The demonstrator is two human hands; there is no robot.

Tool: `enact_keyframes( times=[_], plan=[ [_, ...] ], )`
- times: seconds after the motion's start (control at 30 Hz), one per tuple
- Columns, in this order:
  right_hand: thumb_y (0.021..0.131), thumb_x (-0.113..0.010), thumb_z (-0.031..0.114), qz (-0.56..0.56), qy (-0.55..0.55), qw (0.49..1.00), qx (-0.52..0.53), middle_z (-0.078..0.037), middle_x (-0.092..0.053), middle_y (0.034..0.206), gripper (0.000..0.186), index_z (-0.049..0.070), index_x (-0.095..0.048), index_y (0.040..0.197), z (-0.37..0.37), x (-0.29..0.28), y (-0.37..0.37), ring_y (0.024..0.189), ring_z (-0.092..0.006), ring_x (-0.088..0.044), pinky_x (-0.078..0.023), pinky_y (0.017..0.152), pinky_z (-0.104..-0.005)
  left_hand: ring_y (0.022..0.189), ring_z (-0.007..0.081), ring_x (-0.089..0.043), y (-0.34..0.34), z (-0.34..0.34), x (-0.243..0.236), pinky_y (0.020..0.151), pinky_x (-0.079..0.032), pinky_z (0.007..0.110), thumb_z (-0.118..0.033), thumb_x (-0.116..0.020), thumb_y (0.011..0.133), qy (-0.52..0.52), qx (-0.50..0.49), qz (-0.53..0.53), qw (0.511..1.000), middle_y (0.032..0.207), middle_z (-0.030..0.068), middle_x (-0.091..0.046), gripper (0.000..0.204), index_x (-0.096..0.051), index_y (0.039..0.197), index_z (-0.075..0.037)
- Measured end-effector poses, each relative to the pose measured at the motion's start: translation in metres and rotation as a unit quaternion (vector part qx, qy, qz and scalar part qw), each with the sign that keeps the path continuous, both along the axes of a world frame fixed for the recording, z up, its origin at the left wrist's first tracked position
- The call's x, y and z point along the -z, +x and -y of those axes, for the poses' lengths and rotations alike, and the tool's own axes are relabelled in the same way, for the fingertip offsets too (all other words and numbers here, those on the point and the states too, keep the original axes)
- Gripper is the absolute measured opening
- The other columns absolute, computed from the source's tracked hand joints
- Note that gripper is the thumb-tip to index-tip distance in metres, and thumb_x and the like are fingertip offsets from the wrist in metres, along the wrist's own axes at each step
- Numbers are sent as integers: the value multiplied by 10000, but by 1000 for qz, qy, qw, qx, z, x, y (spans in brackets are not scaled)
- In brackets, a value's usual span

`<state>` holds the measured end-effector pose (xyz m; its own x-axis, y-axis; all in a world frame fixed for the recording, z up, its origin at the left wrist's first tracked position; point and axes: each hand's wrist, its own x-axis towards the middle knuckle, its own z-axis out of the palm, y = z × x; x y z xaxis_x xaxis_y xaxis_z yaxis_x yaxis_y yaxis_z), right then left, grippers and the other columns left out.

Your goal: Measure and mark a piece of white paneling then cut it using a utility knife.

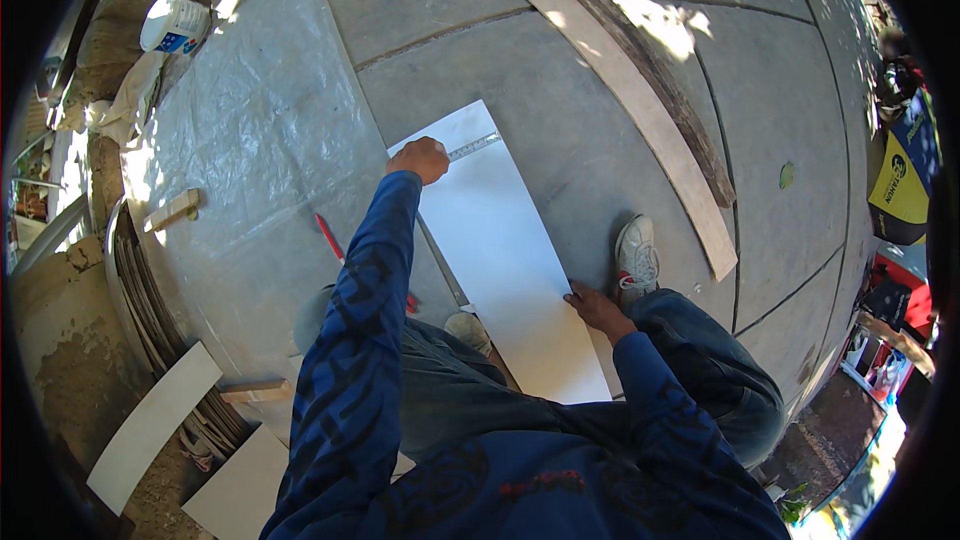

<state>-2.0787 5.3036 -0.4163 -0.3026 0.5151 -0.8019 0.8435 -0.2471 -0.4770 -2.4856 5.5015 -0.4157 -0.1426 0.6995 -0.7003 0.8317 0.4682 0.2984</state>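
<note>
A long white board (515, 270) lies lengthwise before me, between my shoes. My left hand (420, 158) is closed on a silver measuring strip (470, 147) that lies across the board's far end. My right hand (595, 308) grips the board's right edge nearer my body, fingertips on the white surface. A thin metal straightedge (438, 255) runs along the left side of the board. A red pencil-like tool (328, 235) lies on the ground at the left, partly hidden by my left forearm.
Plastic sheeting (255, 100) covers paving at the left, beside a bucket (170, 25), a wood block (172, 210), offcuts (155, 420) and stacked strips. A long pale strip (640, 110) and weathered plank (690, 130) lie ahead-right. A yellow-blue bag (900, 170) and clutter line the right.
</note>
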Motion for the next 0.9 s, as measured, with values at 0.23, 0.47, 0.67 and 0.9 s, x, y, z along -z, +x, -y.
enact_keyframes(
  times=[0.23,0.47,0.67,0.9],
  plan=[
    [905,-611,448,189,38,947,-258,-178,-706,983,447,55,-632,1118,-8,-14,-16,952,-368,-687,-535,827,-494,1141,358,-620,9,-14,26,1009,-466,440,-280,-575,824,-37,-13,-11,999,1206,169,-668,364,-712,1131,-141],
    [833,-627,300,225,36,923,-310,-149,-735,925,253,85,-753,878,-7,-10,-28,891,-295,-726,-562,757,-434,1151,362,-614,28,-30,26,1016,-461,426,-282,-622,782,1,-47,-22,999,1216,158,-667,388,-712,1143,-170],
    [862,-627,404,208,-10,933,-293,-170,-720,1010,373,59,-736,953,-17,-17,-50,945,-333,-705,-555,827,-464,1185,355,-598,25,-31,18,1024,-455,428,-281,-606,800,-3,-70,-37,997,1233,158,-660,382,-705,1136,-128],
    [868,-608,371,163,-32,934,-315,-173,-720,1010,356,52,-729,972,-23,-19,-79,967,-336,-697,-551,840,-467,856,255,-692,4,-33,23,812,-531,374,-260,-640,790,-8,-62,-50,997,941,83,-732,290,-733,1015,-101]
  ],
)
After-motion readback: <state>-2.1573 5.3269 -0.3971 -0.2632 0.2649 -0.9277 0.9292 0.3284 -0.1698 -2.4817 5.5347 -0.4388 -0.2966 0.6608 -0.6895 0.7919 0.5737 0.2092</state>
